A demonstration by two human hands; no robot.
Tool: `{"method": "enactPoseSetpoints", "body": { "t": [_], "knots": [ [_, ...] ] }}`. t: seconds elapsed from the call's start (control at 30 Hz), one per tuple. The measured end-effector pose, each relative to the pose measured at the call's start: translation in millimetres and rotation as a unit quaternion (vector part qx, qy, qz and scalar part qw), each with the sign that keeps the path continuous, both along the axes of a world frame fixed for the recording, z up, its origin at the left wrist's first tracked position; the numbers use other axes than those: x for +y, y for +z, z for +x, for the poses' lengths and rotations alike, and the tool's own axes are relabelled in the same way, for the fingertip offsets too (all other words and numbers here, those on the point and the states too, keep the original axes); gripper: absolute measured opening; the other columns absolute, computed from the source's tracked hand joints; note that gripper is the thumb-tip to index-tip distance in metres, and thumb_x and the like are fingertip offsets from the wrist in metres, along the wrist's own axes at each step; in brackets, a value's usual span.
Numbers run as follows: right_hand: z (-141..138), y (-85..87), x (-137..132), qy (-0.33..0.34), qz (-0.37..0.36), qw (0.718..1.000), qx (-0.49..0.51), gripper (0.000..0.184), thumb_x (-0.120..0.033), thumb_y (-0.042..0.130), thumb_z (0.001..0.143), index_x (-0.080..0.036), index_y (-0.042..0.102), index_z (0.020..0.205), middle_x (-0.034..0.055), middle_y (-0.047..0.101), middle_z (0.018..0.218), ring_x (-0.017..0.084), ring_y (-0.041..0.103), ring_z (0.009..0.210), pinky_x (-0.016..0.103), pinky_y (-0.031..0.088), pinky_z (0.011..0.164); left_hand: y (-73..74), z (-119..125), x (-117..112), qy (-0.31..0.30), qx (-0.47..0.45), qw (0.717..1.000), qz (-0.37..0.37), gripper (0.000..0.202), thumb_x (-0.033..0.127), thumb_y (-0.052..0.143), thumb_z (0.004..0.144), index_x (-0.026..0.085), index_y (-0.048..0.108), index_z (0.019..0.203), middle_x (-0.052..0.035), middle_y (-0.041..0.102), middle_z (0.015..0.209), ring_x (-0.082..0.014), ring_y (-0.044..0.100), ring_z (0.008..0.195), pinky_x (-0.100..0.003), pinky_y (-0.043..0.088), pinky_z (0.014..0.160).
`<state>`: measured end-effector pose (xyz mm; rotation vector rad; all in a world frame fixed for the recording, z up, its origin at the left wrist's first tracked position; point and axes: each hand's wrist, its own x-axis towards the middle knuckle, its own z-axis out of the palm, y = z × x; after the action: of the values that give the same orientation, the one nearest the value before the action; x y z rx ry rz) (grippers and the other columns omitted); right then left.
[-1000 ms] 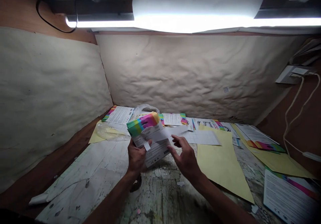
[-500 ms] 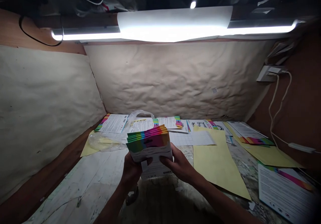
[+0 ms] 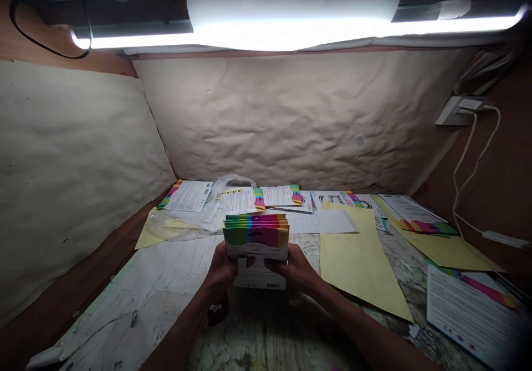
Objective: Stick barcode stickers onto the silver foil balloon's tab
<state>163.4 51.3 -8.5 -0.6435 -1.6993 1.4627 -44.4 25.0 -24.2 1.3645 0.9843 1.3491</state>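
A stack of printed cards (image 3: pixel 256 238) with rainbow-striped tops stands upright in the middle of the worktable (image 3: pixel 158 282). My left hand (image 3: pixel 221 274) grips the stack's left side, thumb on its front. My right hand (image 3: pixel 296 271) grips its right side, fingers wrapped round the edge. Both hands sit low on the stack, just above the table.
More rainbow-edged cards (image 3: pixel 187 195) lie along the back wall beside a clear plastic bag (image 3: pixel 195 221). Yellow paper sheets (image 3: pixel 361 260) cover the right side, with another printed sheet (image 3: pixel 465 310) at the right edge. Cables (image 3: pixel 469 171) hang from a wall socket at right.
My right hand came in from open beside the stack and closed on its right side. The stack turned from tilted to square and upright between both hands.
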Motion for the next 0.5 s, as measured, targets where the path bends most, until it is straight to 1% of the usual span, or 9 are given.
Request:
{"method": "enactPoseSetpoints", "body": {
  "t": [0.13,0.23,0.37,0.5],
  "knots": [
    [-3.4,-11.6,1.2,-0.027,-0.053,0.998,0.016,0.031,-0.031,0.077,0.07,-0.017,0.074,0.097,0.0035,0.071,0.084,0.022,0.064,0.077,0.031,0.051,0.068,0.0,2.8,-2.0,0.009,0.005,1.0,0.006,0.045,0.012,0.078,0.064,0.015,0.066,0.108,-0.0076,0.073,0.091,-0.0289,0.068,0.088,-0.033,0.055,0.067],
    [-5.9,-17.0,1.9,-0.037,-0.072,0.996,0.024,0.036,-0.031,0.08,0.067,-0.017,0.074,0.099,0.0045,0.072,0.088,0.023,0.065,0.08,0.033,0.052,0.069,1.7,5.0,-2.7,0.012,0.006,1.0,0.009,0.044,0.011,0.078,0.064,0.015,0.066,0.106,-0.0072,0.073,0.089,-0.0281,0.068,0.086,-0.032,0.055,0.067],
    [-8.2,-18.4,1.5,-0.051,-0.08,0.994,0.05,0.039,-0.035,0.079,0.067,-0.016,0.074,0.101,0.0053,0.073,0.088,0.024,0.066,0.081,0.034,0.052,0.071,6.2,9.7,-4.1,0.023,-0.008,1.0,0.004,0.039,0.015,0.078,0.063,0.013,0.066,0.1,-0.0072,0.072,0.083,-0.0274,0.068,0.081,-0.031,0.053,0.064],
    [-9.6,-14.7,1.4,-0.041,-0.067,0.996,0.045,0.032,-0.034,0.077,0.07,-0.016,0.075,0.097,0.0056,0.073,0.086,0.024,0.066,0.079,0.034,0.052,0.069,10.3,13.3,-5.7,0.037,-0.018,0.999,0.007,0.036,0.016,0.077,0.064,0.014,0.065,0.098,-0.006,0.071,0.083,-0.0246,0.067,0.079,-0.028,0.05,0.062]
  ]
}}
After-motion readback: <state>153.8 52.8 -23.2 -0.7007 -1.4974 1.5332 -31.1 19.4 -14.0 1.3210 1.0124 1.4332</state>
